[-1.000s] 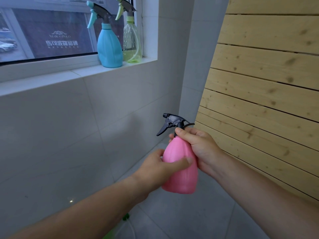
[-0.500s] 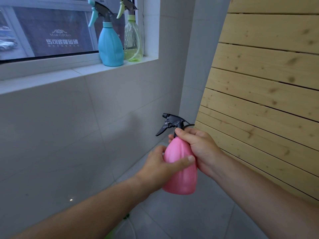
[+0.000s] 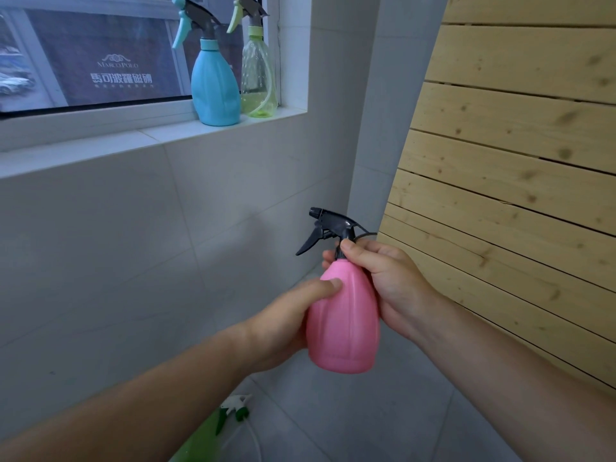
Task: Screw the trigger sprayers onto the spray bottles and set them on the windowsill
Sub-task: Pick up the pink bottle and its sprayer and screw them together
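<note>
Pink spray bottle (image 3: 343, 325) is up in the air, roughly 5 o'clock from the middle of the view, so not on the windowsill (image 3: 100, 145) yet. The right hand (image 3: 393, 285) has its fingers (image 3: 353, 248) curled in, pinching the collar under the black trigger sprayer (image 3: 330, 225), thumb on the near side. Looks like a twisting grip to me. The left hand (image 3: 283, 325) wraps the belly from 9 o'clock with the thumb pressed across the front, I'd guess to stop the body spinning while the cap turns. Can't tell if the thread is snug, since the neck is covered. The nozzle points off to 10 o'clock.

Further out at 11 o'clock, a blue bottle (image 3: 215, 88) and a clear green bottle (image 3: 258, 81) stand right next to each other at the sill's right end, sprayers on. I'd call those done, and there's bare sill to their left.

Down at 6 o'clock a green bottle (image 3: 206, 438) sits low by the floor with a white-and-green sprayer (image 3: 238, 406) at its top. Can't tell if that one's screwed on.

No labels on the bottles. The only writing is a sign (image 3: 116, 65) outside the window: "MARCO POLO" over Chinese characters.
</note>
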`<state>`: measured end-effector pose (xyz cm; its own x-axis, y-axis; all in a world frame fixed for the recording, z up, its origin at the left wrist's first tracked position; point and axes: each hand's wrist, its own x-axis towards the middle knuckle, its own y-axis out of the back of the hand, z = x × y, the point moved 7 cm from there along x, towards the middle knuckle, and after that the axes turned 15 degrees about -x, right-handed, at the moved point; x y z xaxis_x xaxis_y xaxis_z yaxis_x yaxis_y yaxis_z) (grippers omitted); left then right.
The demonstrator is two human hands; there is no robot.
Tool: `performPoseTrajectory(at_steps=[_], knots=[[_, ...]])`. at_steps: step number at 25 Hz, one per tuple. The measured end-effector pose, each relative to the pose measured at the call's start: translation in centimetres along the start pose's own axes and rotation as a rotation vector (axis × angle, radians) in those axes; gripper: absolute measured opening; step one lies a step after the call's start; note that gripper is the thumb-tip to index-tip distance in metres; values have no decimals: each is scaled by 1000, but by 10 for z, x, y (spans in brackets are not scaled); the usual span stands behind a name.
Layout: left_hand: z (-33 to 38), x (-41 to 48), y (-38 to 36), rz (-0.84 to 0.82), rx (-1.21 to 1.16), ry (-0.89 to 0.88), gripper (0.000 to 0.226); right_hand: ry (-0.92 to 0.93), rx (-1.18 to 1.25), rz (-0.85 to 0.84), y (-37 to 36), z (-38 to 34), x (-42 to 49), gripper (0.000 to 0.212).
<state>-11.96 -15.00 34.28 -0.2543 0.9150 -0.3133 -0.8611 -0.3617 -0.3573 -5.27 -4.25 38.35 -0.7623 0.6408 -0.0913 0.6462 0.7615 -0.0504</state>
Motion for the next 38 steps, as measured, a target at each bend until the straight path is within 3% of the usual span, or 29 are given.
performPoseTrajectory(at_steps=[3,10,12,15,18,20,24,33,38], knots=[[7,-1,7,4,53,-69,57,18,-7,-7,2,-2,0,14],[13,-7,4,172,163,-211,71,22,-5,17,2,-6,4,16],[8,-4,3,96,80,-173,75,30,18,-6,2,-8,3,14],[-1,-2,-1,-52,-12,-90,59,34,40,-36,2,-9,0,14],[-1,-1,0,-88,-19,-91,46,49,29,-53,3,-13,-1,22],[2,-2,1,-76,4,-107,52,39,2,-39,5,-14,0,31],[7,-4,1,-11,78,-142,72,36,-3,16,9,-12,3,20],[14,-8,4,89,163,-215,76,71,14,72,4,-9,8,18],[30,-10,20,122,94,-261,77,111,-161,11,3,-13,3,29]])
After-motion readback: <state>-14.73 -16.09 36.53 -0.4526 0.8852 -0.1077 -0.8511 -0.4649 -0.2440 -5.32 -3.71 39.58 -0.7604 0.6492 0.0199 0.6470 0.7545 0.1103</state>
